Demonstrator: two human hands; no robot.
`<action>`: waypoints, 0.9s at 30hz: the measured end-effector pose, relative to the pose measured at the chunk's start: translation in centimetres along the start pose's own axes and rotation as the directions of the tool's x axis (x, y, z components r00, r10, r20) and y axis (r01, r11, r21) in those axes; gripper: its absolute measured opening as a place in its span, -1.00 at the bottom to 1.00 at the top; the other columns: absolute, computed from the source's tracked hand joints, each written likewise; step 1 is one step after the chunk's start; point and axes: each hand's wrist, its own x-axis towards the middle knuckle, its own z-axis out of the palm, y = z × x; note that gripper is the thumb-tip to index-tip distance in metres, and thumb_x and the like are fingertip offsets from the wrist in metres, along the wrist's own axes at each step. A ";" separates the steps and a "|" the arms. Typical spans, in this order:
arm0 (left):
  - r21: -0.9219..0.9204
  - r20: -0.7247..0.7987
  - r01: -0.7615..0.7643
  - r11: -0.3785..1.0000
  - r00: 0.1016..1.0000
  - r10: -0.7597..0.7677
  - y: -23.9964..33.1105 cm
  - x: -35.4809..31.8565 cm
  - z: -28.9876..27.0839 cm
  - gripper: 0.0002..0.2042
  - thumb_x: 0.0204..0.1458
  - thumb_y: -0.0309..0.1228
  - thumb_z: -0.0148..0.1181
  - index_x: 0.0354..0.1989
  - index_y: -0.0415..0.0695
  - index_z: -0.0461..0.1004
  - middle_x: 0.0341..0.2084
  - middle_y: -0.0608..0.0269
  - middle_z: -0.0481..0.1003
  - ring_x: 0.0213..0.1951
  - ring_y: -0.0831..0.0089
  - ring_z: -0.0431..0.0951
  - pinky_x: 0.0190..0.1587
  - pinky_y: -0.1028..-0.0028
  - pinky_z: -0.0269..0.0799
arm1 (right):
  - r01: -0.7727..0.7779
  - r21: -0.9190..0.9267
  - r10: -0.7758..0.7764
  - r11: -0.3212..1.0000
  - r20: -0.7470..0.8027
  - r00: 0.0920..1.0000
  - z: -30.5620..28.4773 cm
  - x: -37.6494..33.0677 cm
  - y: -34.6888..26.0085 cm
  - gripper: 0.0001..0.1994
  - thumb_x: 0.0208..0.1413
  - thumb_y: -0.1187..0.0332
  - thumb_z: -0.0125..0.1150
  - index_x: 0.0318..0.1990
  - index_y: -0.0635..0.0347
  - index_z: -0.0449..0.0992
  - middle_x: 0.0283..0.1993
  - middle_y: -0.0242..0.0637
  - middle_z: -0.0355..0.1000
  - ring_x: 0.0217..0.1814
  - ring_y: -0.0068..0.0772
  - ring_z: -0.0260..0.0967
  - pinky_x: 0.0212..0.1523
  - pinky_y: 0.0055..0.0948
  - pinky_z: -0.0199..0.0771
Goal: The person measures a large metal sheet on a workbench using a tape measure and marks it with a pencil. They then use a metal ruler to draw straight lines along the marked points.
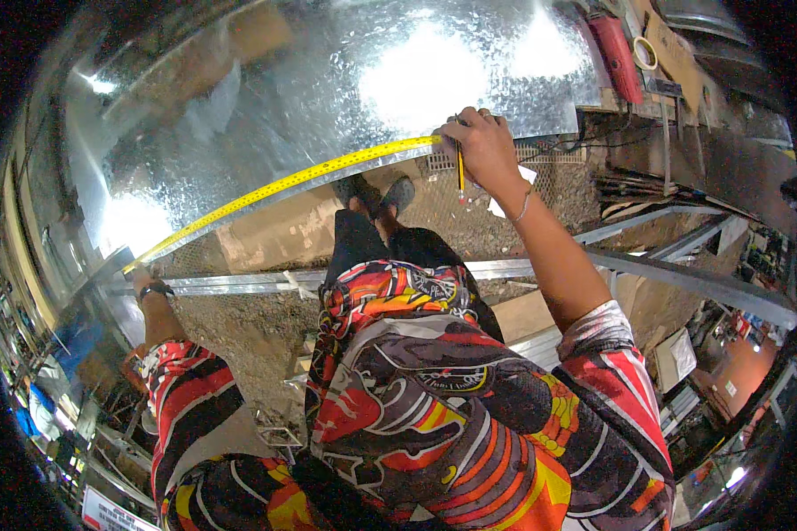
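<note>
A shiny metal sheet (pixel 310 106) spreads out in front of me. Along its near edge runs a yellow tape measure (pixel 283 184), its blade stretched from left to right. My left hand (pixel 141 279) is at the blade's left end, fingers closed there at the sheet's corner, though small and dim. At the other end my right hand (pixel 482 143) is closed over the tape by the sheet's edge. A yellow-and-black pencil (pixel 460 173) points down out of that same hand. The tape's case is not clearly visible beneath the fingers.
A red power tool (pixel 615 58) lies at the sheet's far right, beside a tape roll (pixel 645 53). Metal bars (pixel 695 285) cross at waist height to my right, another rail (pixel 230 283) to my left. My feet (pixel 376 195) stand below the sheet's edge.
</note>
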 end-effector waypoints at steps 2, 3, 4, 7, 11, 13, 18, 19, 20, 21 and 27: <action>-0.005 -0.008 0.002 1.000 1.000 -0.002 -0.3 -0.2 -0.8 -0.48 0.33 0.06 0.01 0.04 -0.24 0.49 -0.25 0.08 0.57 -0.37 0.34 0.64 -0.46 0.41 0.58 | -0.001 0.023 0.001 1.000 0.006 1.000 0.2 0.0 -0.4 -0.81 0.07 0.18 0.42 -0.18 -0.10 0.67 -0.17 -0.32 0.47 -0.07 -0.13 0.46 -0.06 -0.06 0.43; -0.003 -0.002 -0.003 1.000 1.000 0.003 0.3 -0.1 -0.5 -0.48 0.33 0.05 0.01 0.04 -0.24 0.49 -0.25 0.08 0.56 -0.37 0.34 0.64 -0.46 0.41 0.58 | -0.027 -0.006 0.027 1.000 0.016 1.000 0.5 -0.1 -0.4 -0.81 0.06 0.17 0.42 -0.18 -0.10 0.67 -0.17 -0.32 0.47 -0.06 -0.13 0.45 -0.06 -0.06 0.41; 0.005 0.002 -0.006 1.000 1.000 0.006 0.8 -0.2 -0.3 -0.48 0.34 0.05 0.01 0.04 -0.25 0.49 -0.25 0.08 0.56 -0.37 0.34 0.64 -0.46 0.40 0.58 | -0.053 -0.034 0.054 0.998 0.025 0.998 0.8 -0.4 -0.5 -0.81 0.06 0.17 0.42 -0.18 -0.10 0.67 -0.17 -0.33 0.46 -0.06 -0.13 0.45 -0.06 -0.06 0.40; 0.012 0.007 -0.014 1.000 1.000 0.014 1.6 -0.6 0.7 -0.49 0.34 0.04 0.00 0.04 -0.26 0.48 -0.25 0.08 0.56 -0.37 0.33 0.64 -0.45 0.40 0.59 | -0.072 -0.078 0.072 0.994 -0.013 0.997 1.1 -0.6 -0.8 -0.81 0.06 0.16 0.42 -0.18 -0.09 0.67 -0.17 -0.33 0.45 -0.06 -0.13 0.43 -0.06 -0.06 0.36; 0.007 -0.014 -0.010 1.000 1.000 0.010 0.5 -1.1 -1.1 -0.49 0.35 0.02 0.00 0.04 -0.27 0.47 -0.25 0.07 0.55 -0.37 0.33 0.63 -0.45 0.40 0.60 | -0.084 -0.079 0.079 0.993 -0.056 0.995 1.2 -0.5 -1.6 -0.81 0.06 0.16 0.42 -0.20 -0.09 0.67 -0.17 -0.33 0.45 -0.04 -0.14 0.43 -0.06 -0.07 0.35; 0.015 -0.005 -0.009 1.000 1.000 0.009 0.9 -1.1 -0.2 -0.49 0.36 0.01 0.00 0.04 -0.28 0.46 -0.25 0.07 0.54 -0.37 0.33 0.63 -0.44 0.40 0.60 | -0.148 -0.120 0.149 0.982 0.000 0.989 1.8 -0.6 -1.4 -0.82 0.06 0.15 0.41 -0.20 -0.09 0.66 -0.16 -0.33 0.46 -0.04 -0.14 0.43 -0.05 -0.08 0.35; 0.029 0.004 -0.010 1.000 1.000 0.010 1.5 -1.3 0.4 -0.50 0.37 -0.01 -0.01 0.03 -0.30 0.45 -0.24 0.07 0.53 -0.36 0.32 0.62 -0.44 0.40 0.62 | -0.129 -0.136 0.119 0.982 -0.078 0.990 1.8 -1.0 -1.4 -0.82 0.07 0.16 0.40 -0.21 -0.08 0.67 -0.15 -0.31 0.48 -0.04 -0.13 0.45 -0.03 -0.08 0.36; 0.032 0.003 -0.011 0.999 1.000 0.010 1.5 -1.3 0.5 -0.50 0.37 -0.01 -0.01 0.03 -0.30 0.45 -0.24 0.07 0.53 -0.36 0.32 0.62 -0.43 0.40 0.62 | -0.126 -0.120 0.116 0.985 -0.089 0.989 1.8 -1.0 -1.4 -0.82 0.06 0.16 0.40 -0.22 -0.07 0.67 -0.15 -0.30 0.49 -0.04 -0.13 0.45 -0.03 -0.08 0.36; 0.036 0.002 -0.011 0.999 1.000 0.011 1.7 -1.3 0.5 -0.50 0.37 -0.01 -0.01 0.03 -0.31 0.45 -0.24 0.06 0.53 -0.36 0.32 0.62 -0.43 0.40 0.62 | -0.123 -0.103 0.113 0.987 -0.101 0.988 1.8 -1.0 -1.4 -0.82 0.06 0.15 0.41 -0.23 -0.07 0.67 -0.15 -0.29 0.50 -0.04 -0.12 0.46 -0.03 -0.08 0.37; 0.037 0.002 -0.008 0.999 1.000 0.008 1.6 -1.3 0.4 -0.51 0.37 -0.02 -0.01 0.03 -0.31 0.44 -0.24 0.06 0.53 -0.36 0.31 0.62 -0.43 0.40 0.62 | -0.104 -0.139 0.088 0.985 -0.117 0.989 1.8 -0.8 -1.4 -0.82 0.07 0.14 0.40 -0.24 -0.06 0.68 -0.15 -0.28 0.51 -0.04 -0.10 0.48 -0.03 -0.07 0.38; 0.040 0.002 -0.002 0.999 1.000 0.002 1.8 -1.5 0.4 -0.51 0.39 -0.04 -0.01 0.03 -0.34 0.43 -0.24 0.06 0.51 -0.36 0.31 0.61 -0.42 0.40 0.64 | -0.139 -0.117 0.137 0.983 -0.023 0.990 0.8 -0.3 -1.7 -0.81 0.09 0.12 0.38 -0.23 -0.06 0.68 -0.15 -0.28 0.51 -0.05 -0.10 0.48 -0.03 -0.07 0.38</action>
